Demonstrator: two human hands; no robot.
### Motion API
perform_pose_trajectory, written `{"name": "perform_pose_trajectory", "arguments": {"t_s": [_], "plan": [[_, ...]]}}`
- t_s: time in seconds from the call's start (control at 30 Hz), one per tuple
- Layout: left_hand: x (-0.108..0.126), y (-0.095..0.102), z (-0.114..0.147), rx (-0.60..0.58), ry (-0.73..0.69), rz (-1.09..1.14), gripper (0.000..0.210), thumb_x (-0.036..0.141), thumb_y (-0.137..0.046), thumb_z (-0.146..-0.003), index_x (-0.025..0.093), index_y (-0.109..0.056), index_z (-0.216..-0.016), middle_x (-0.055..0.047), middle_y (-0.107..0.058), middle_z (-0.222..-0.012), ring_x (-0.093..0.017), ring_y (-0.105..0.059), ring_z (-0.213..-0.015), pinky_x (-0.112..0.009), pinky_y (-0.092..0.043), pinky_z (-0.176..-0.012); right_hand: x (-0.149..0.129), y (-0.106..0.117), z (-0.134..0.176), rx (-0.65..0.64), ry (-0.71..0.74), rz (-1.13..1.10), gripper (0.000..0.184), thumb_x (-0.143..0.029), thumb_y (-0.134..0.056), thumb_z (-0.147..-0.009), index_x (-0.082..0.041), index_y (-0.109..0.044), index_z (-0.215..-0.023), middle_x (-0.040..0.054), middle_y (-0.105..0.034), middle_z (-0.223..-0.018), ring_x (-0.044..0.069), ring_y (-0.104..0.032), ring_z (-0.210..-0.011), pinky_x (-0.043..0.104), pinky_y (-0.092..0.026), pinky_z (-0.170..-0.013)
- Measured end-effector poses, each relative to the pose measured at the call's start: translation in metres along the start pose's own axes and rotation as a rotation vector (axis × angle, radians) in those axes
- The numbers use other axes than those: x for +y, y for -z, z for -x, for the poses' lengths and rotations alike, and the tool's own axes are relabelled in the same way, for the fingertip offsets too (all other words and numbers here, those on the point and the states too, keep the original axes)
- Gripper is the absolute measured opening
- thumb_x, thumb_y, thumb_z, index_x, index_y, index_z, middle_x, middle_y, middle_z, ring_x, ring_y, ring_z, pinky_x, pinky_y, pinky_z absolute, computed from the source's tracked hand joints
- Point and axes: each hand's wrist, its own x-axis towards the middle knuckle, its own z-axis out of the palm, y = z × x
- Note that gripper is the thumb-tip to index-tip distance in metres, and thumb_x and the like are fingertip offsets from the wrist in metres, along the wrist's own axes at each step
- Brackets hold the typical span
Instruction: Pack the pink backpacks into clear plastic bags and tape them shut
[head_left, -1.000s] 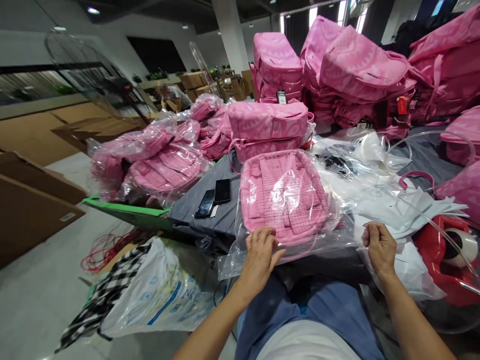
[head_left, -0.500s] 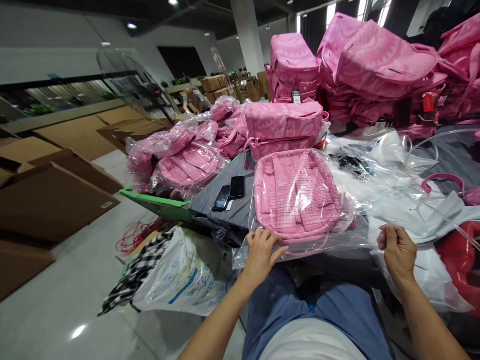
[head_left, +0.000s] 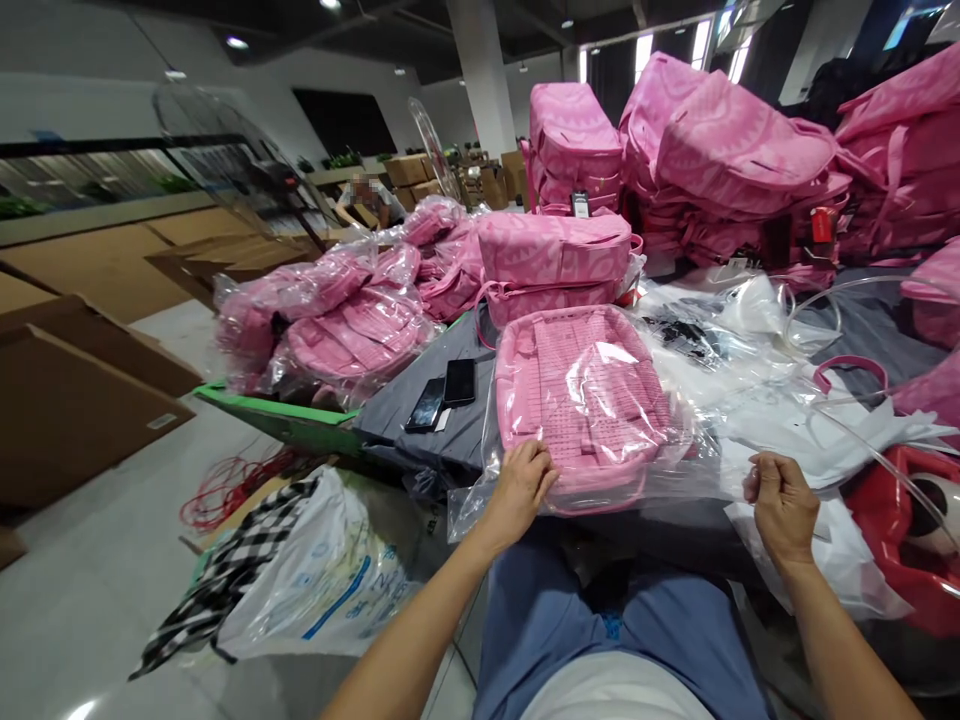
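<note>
A pink backpack point(head_left: 581, 395) lies flat inside a clear plastic bag point(head_left: 675, 470) on the grey table cover right in front of me. My left hand point(head_left: 517, 490) presses on the bag's near left edge, fingers spread over the backpack's bottom. My right hand point(head_left: 780, 505) pinches the bag's open mouth at the near right corner, fingers closed on the film.
Two phones point(head_left: 442, 392) lie on the grey cover point(head_left: 420, 430) left of the backpack. Bagged pink backpacks point(head_left: 337, 315) pile on the left, unbagged ones point(head_left: 720, 160) stack behind. Loose plastic bags point(head_left: 780, 400) and a red object point(head_left: 907, 530) sit right. A checked cloth and white sack point(head_left: 300, 580) lie on the floor.
My left hand slid slightly up onto the backpack's lower edge. My right hand stays pinched on the bag's corner. The camera view shifted a little.
</note>
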Motion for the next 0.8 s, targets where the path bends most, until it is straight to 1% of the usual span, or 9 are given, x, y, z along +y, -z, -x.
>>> {"name": "perform_pose_trajectory", "arguments": {"t_s": [0.1, 0.2, 0.3, 0.4, 0.5, 0.57, 0.63, 0.73, 0.8], "plan": [[-0.008, -0.002, -0.008, -0.049, 0.041, 0.068, 0.02, 0.026, -0.051, -0.1, 0.02, -0.056, -0.082, -0.006, -0.059, -0.098, -0.022, -0.057, -0.095, -0.039, -0.046, -0.089, 0.007, -0.004, -0.012, -0.102, -0.05, 0.067, 0.062, -0.082, -0.056, -0.086, -0.02, -0.065, -0.084, -0.0041, -0.051, -0.052, 0.012, -0.046, -0.044, 0.026, -0.039, -0.047], [-0.013, -0.003, -0.01, -0.083, 0.056, 0.105, 0.023, 0.029, -0.051, -0.1, 0.021, -0.055, -0.079, -0.005, -0.059, -0.095, -0.022, -0.057, -0.094, -0.039, -0.046, -0.088, 0.02, -0.015, -0.025, -0.144, -0.161, 0.056, 0.068, -0.086, -0.064, -0.073, -0.019, -0.066, -0.08, -0.0027, -0.055, -0.052, 0.012, -0.047, -0.041, 0.027, -0.038, -0.043], [-0.017, -0.004, -0.009, -0.098, 0.06, 0.12, 0.023, 0.03, -0.052, -0.098, 0.021, -0.055, -0.077, -0.005, -0.059, -0.093, -0.022, -0.058, -0.092, -0.039, -0.047, -0.088, 0.027, -0.025, -0.038, -0.126, -0.269, 0.051, 0.072, -0.086, -0.074, -0.057, -0.018, -0.066, -0.08, -0.0011, -0.06, -0.052, 0.014, -0.049, -0.039, 0.027, -0.039, -0.04], [-0.018, -0.004, -0.01, -0.105, 0.063, 0.124, 0.023, 0.031, -0.053, -0.097, 0.021, -0.054, -0.075, -0.005, -0.059, -0.092, -0.023, -0.058, -0.092, -0.039, -0.047, -0.087, 0.017, -0.016, -0.043, -0.028, -0.254, 0.034, 0.072, -0.085, -0.078, -0.053, -0.019, -0.064, -0.079, 0.0003, -0.062, -0.056, 0.018, -0.057, -0.046, 0.03, -0.047, -0.044], [-0.017, -0.004, -0.011, -0.111, 0.062, 0.127, 0.025, 0.032, -0.052, -0.097, 0.022, -0.053, -0.075, -0.005, -0.059, -0.091, -0.023, -0.059, -0.091, -0.04, -0.047, -0.085, -0.008, 0.024, -0.031, 0.084, -0.106, 0.123, 0.066, -0.083, -0.074, -0.064, -0.021, -0.065, -0.082, 0.0031, -0.065, -0.066, 0.021, -0.063, -0.058, 0.033, -0.051, -0.055], [-0.016, -0.004, -0.011, -0.104, 0.06, 0.13, 0.025, 0.033, -0.051, -0.097, 0.022, -0.053, -0.075, -0.005, -0.06, -0.091, -0.024, -0.059, -0.091, -0.041, -0.047, -0.085, -0.023, 0.067, -0.014, 0.119, 0.004, 0.315, 0.06, -0.081, -0.068, -0.074, -0.022, -0.068, -0.085, 0.0064, -0.069, -0.076, 0.022, -0.064, -0.065, 0.036, -0.051, -0.063], [-0.016, -0.004, -0.011, -0.092, 0.061, 0.136, 0.026, 0.034, -0.049, -0.097, 0.022, -0.054, -0.075, -0.005, -0.061, -0.092, -0.024, -0.06, -0.092, -0.042, -0.047, -0.086, -0.031, 0.117, 0.005, 0.17, 0.034, 0.534, 0.058, -0.08, -0.062, -0.079, -0.024, -0.071, -0.084, 0.0092, -0.071, -0.082, 0.025, -0.063, -0.068, 0.041, -0.048, -0.067], [-0.017, -0.007, -0.01, -0.077, 0.065, 0.148, 0.028, 0.039, -0.047, -0.097, 0.023, -0.054, -0.074, -0.005, -0.061, -0.092, -0.025, -0.06, -0.091, -0.043, -0.047, -0.086, -0.025, 0.187, 0.025, 0.319, -0.105, 0.773, 0.061, -0.085, -0.058, -0.071, -0.026, -0.071, -0.075, 0.0116, -0.069, -0.074, 0.03, -0.06, -0.063, 0.045, -0.043, -0.06], [-0.019, -0.009, -0.008, -0.065, 0.064, 0.152, 0.033, 0.044, -0.043, -0.097, 0.023, -0.055, -0.074, -0.005, -0.061, -0.089, -0.025, -0.06, -0.087, -0.042, -0.046, -0.083, -0.016, 0.217, 0.032, 0.341, -0.252, 0.768, 0.06, -0.084, -0.062, -0.062, -0.026, -0.072, -0.071, 0.0112, -0.068, -0.068, 0.031, -0.06, -0.061, 0.043, -0.041, -0.056]]}}
